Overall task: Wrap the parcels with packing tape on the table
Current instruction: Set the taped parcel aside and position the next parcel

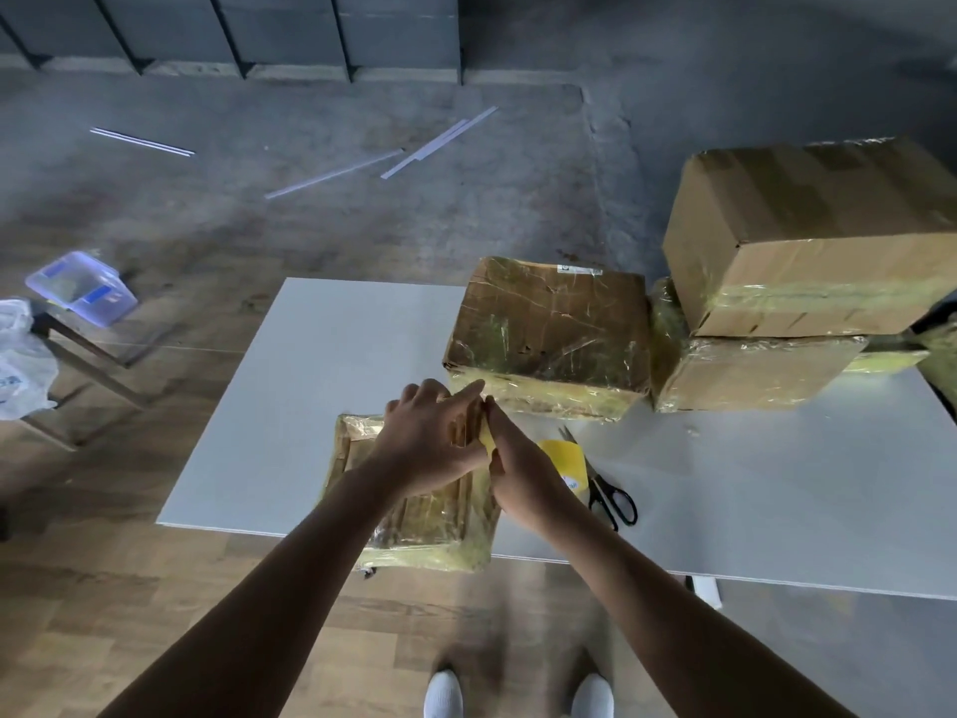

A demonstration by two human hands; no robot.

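A flat parcel (424, 531), covered in shiny yellowish tape, lies at the white table's (321, 386) front edge and overhangs it slightly. My left hand (430, 437) lies on its top with the fingers straight, pressing down where a yellow tape strip (486, 438) meets the parcel. My right hand (523, 474) touches the left hand and grips the yellow packing tape roll (567, 458), which it partly hides. The parcel's far right corner is hidden under both hands.
Black-handled scissors (611, 497) lie just right of the roll. A taped box (549, 334) stands behind my hands, and two stacked boxes (808, 241) stand at the right. On the floor to the left are a plastic container (83, 287) and a bag (20, 355).
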